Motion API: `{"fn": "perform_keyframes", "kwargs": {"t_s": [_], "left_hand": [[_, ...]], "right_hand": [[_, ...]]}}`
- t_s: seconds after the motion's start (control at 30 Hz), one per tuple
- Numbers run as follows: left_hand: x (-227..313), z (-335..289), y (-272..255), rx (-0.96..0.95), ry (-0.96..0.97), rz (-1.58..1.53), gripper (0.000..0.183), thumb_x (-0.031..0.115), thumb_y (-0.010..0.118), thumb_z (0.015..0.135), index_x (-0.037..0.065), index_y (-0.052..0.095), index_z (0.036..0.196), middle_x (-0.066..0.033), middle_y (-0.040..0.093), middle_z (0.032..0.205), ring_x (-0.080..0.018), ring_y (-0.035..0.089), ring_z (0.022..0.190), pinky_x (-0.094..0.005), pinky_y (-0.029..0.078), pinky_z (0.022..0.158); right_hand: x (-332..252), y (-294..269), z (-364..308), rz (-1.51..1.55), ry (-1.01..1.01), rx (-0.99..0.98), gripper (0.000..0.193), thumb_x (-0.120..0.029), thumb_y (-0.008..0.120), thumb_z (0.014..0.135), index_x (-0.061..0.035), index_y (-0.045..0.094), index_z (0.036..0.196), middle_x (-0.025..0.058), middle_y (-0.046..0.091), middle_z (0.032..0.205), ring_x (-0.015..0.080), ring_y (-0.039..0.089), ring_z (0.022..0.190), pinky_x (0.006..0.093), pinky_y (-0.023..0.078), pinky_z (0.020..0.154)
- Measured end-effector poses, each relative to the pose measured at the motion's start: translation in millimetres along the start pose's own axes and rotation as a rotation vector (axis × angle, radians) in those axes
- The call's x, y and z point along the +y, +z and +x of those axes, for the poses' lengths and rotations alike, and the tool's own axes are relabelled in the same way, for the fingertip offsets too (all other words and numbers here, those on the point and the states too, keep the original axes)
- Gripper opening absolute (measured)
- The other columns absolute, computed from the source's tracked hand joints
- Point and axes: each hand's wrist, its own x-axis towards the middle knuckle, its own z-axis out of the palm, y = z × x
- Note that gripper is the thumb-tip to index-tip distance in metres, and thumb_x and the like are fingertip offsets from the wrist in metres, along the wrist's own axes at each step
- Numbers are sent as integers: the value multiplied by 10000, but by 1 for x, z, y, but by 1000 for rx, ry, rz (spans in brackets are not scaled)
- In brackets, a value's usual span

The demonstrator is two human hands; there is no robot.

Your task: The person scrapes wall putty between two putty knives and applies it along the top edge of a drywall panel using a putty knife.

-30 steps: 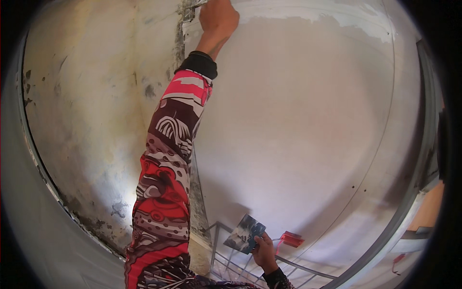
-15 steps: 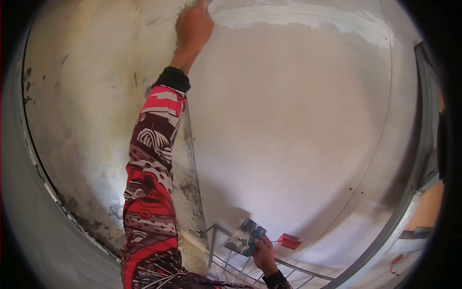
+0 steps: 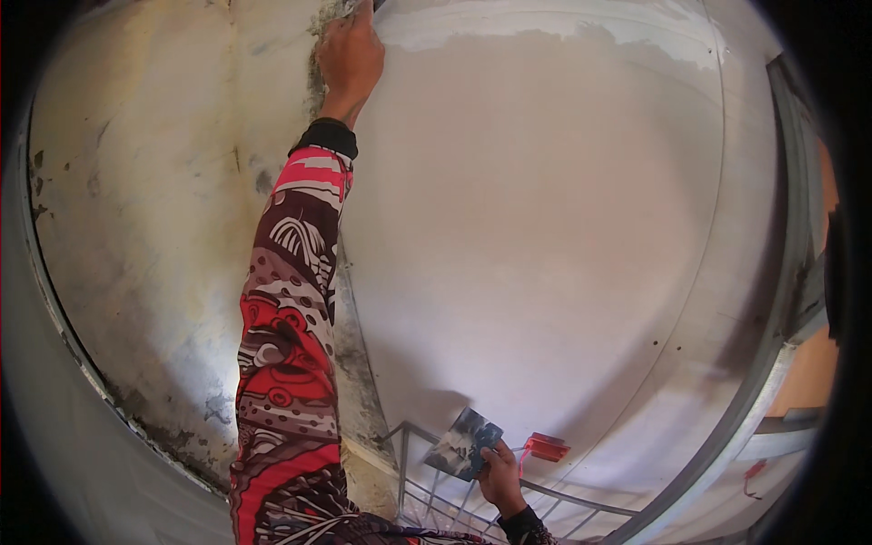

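Note:
My left hand (image 3: 351,62) is raised at the top, by the seam where the stained yellowish wall (image 3: 154,182) meets the smooth pale panel (image 3: 536,200). Its fingers are closed; a small dark edge shows beside them, but the frame cuts off whatever they grip. A patterned red, brown and white sleeve (image 3: 286,336) covers that arm. Low down, my right hand (image 3: 501,479) grips a flat, square plate (image 3: 461,443) by its dark blue right side, thumb on top. Greyish-white smears cover the plate's face.
Wet-looking white filler (image 3: 518,29) bands the panel's top. Below the plate curves a grey metal railing (image 3: 581,510); a red object (image 3: 547,447) sits beside my right hand. A metal frame (image 3: 727,463) rises at right. Dark flaking patches (image 3: 363,391) mark the lower wall seam.
My left hand has moved a little down along the seam. The view has shifted slightly, and my right hand keeps its hold on the plate.

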Motion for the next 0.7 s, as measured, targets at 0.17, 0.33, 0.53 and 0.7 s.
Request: {"fn": "perform_keyframes", "kwargs": {"t_s": [0.17, 0.33, 0.53, 0.7], "left_hand": [[-4, 3, 4, 38, 105, 37, 410, 106, 563, 890, 140, 621, 1295, -151, 709, 934, -364, 657, 924, -508, 538, 763], [-9, 9, 2, -57, 123, 81, 412, 98, 556, 888, 132, 614, 1294, -126, 715, 974, -364, 656, 918, -509, 538, 765], [0, -12, -11, -57, 313, -24, 395, 63, 546, 894, 134, 626, 1273, -106, 720, 1032, -329, 662, 895, -464, 550, 760], [-38, -3, -28, 75, 255, -179, 403, 42, 602, 864, 159, 673, 1243, -121, 715, 1151, -261, 679, 1036, -384, 555, 728]], "right_hand": [[-5, 9, -7, 12, 9, 22, 315, -16, 476, 960, -71, 568, 1257, 63, 676, 1094, 181, 710, 885, 351, 641, 648], [-4, 11, -9, -7, 9, 30, 329, -3, 456, 967, -53, 550, 1279, 77, 668, 1129, 205, 699, 945, 387, 623, 730], [-5, -1, -4, 3, 31, -45, 335, -1, 448, 972, -47, 543, 1289, 80, 662, 1142, 212, 693, 984, 397, 624, 782], [1, -1, 5, -13, 45, -35, 334, -2, 448, 970, -48, 545, 1286, 83, 663, 1136, 206, 698, 967, 393, 637, 737]]}}
